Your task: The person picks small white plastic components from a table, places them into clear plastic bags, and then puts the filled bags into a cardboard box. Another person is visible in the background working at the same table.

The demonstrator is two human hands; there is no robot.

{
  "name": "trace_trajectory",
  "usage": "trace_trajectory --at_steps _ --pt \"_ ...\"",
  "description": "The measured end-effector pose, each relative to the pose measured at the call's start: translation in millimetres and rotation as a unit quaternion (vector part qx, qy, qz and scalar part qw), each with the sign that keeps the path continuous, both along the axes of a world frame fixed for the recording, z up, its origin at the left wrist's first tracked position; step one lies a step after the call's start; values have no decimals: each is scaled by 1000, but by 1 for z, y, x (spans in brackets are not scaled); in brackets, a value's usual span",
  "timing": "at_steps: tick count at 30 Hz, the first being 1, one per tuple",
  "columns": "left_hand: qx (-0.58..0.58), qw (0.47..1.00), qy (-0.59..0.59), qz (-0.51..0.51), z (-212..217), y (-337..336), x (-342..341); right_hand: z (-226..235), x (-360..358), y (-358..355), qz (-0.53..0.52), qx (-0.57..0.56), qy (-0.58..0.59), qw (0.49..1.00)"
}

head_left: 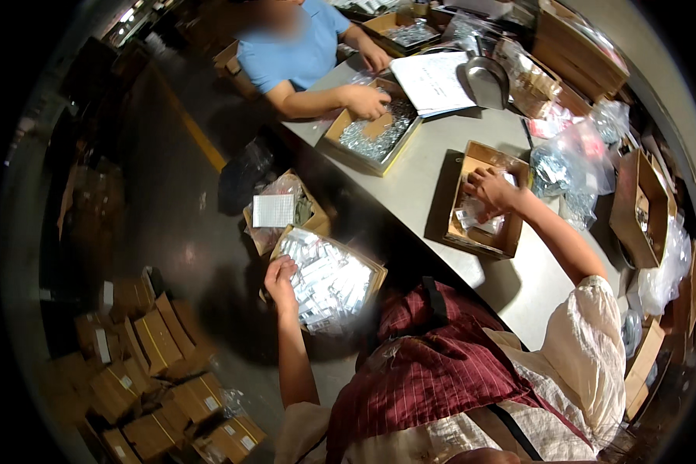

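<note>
My left hand [281, 280] grips the left rim of a cardboard box [380, 280] beside the table. Many small white-and-silver packets [325, 282] fill that box. On the table, my right hand [490, 192] reaches down into a second cardboard box [478, 246], its fingers bent over a few small clear packets [479, 220]. Whether those fingers hold a packet is hidden. Bare cardboard shows at the bottom of this second box.
Across the table a person in a blue shirt [301, 46] handles metal pieces in a box [379, 166]. Papers [433, 81], a metal scoop [486, 81] and plastic bags [568, 166] lie farther back. Cartons [158, 340] stack on the floor at left; another box [317, 220] stands behind mine.
</note>
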State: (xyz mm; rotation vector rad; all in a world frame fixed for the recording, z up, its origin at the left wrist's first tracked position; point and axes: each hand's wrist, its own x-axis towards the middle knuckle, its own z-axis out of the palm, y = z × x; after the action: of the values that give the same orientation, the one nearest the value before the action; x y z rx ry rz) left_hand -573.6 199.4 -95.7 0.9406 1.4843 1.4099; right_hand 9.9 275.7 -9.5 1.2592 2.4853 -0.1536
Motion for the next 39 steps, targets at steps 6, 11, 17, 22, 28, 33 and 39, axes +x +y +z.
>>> trace_trajectory --at_steps 6,11,17,22,28,33,39 --pt "16 992 -22 127 16 -68 2 7 -16 -45 -40 -46 -72 996" --pt "4 978 -53 202 -16 -124 -12 -2 -7 -41 -7 21 -12 1000" --pt "29 958 -60 280 -26 -172 -20 45 1 -17 -147 1 277 949" --pt "26 950 -54 307 -15 -178 -5 86 8 -12 -438 -68 422 791" --pt "35 987 -84 134 30 -146 68 99 -78 -18 -353 -311 617 631" --pt "-95 917 -328 -205 109 -107 129 71 -218 -42 -200 -565 541 590" --pt "-53 830 -546 -102 32 -145 121 7 -326 -71 42 -496 491 715"
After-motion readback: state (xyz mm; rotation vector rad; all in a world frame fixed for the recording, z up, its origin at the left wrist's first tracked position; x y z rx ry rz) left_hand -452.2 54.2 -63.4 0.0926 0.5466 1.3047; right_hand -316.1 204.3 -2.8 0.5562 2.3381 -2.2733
